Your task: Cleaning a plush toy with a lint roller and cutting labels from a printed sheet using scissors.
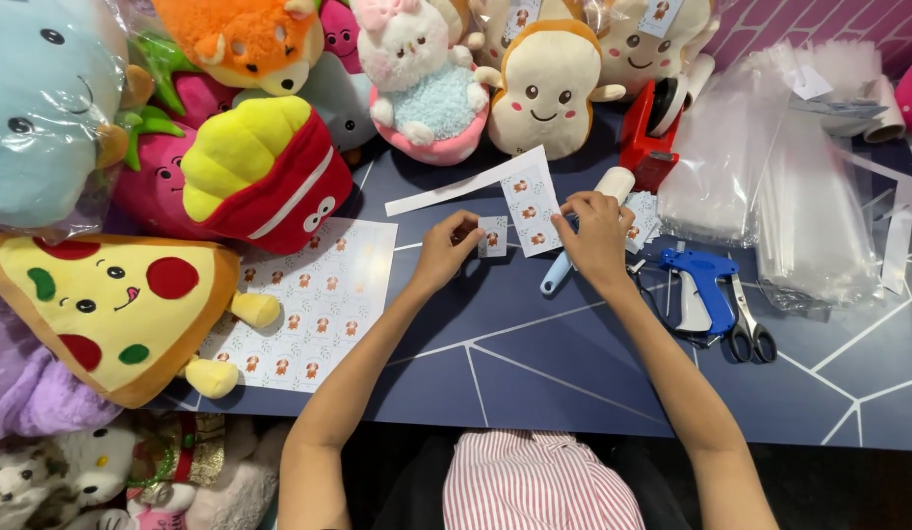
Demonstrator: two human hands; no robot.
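So far, I judge the work only begun: my left hand [446,250] pinches one small sticker square [492,237] just freed, and my right hand [593,231] grips the edge of the partly cut sticker strip [531,208] at about twelve o'clock from it, while the full sticker sheet [314,299] at nine o'clock lies uncut. The dark blue tabletop [535,363] with white lines carries plush toys [269,172] from nine to twelve o'clock, and clear bags [770,167], a blue tagging gun [701,280] and scissors [746,329] around three o'clock; little of the room shows.

Hands [520,240] on sticker sheet [531,208]
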